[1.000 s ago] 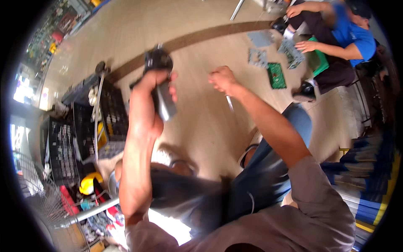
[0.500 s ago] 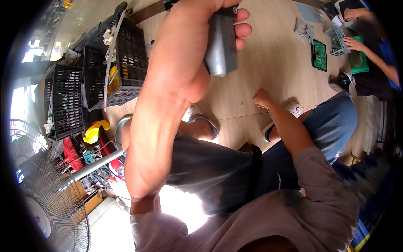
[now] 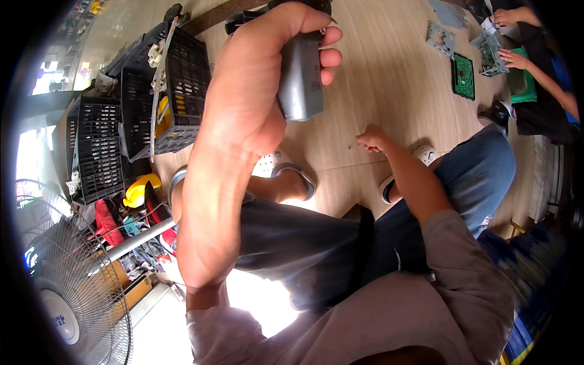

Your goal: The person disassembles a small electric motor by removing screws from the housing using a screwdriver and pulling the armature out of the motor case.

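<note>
Fingers (image 3: 330, 58) of left hand (image 3: 261, 73) wrap grey boxy device (image 3: 302, 79), held above floor (image 3: 377, 79); right hand (image 3: 373, 140) curled, cannot tell whether around anything. Casing looks stiff, moderately heavy, smooth enough to slip; best hold likely around broad sides, clear of black end (image 3: 236, 23).

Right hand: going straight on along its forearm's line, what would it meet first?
Possibly the left hand, wrapped round the dark grey device; it looks nearer the camera, so the right hand might pass beneath.
</note>
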`<state>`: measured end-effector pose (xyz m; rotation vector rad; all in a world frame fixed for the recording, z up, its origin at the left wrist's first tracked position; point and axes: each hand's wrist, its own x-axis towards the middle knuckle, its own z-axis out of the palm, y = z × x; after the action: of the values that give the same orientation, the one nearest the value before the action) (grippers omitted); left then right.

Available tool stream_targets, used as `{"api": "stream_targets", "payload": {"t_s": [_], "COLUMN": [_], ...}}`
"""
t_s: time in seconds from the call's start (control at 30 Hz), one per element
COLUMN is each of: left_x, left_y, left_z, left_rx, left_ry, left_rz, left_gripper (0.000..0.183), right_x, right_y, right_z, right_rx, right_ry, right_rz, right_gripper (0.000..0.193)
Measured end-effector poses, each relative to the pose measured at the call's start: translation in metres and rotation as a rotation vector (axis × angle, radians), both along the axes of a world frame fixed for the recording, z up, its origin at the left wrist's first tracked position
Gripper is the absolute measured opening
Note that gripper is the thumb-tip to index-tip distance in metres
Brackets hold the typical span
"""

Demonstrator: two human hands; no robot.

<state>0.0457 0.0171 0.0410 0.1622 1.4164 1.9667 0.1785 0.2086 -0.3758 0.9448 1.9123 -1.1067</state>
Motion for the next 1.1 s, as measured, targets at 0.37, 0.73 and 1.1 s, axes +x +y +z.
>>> {"api": "stream_targets", "payload": {"t_s": [0.37, 0.73, 1.1], "left_x": [0.005, 0.021, 0.032], "left_y": [0.02, 0.039, 0.048], "left_z": [-0.01, -0.017, -0.022], "left_rx": [-0.15, 0.003, -0.114], "left_ry": [0.083, 0.144, 0.198], "left_rz": [-0.094, -0.163, -0.212], "left_gripper": [0.024, 0.054, 0.059], "right_x": [-0.149, -0.052, -0.053], "right_y": [0.111, 0.036, 0.038], "right_z": [0.302, 0.389, 0.384], "right_rx": [0.331, -0.06, -0.069], "right_ry": [0.943, 1.231, 1.188], "right_rz": [-0.011, -0.1, -0.206], "right_gripper": [0.032, 0.04, 0.043]}}
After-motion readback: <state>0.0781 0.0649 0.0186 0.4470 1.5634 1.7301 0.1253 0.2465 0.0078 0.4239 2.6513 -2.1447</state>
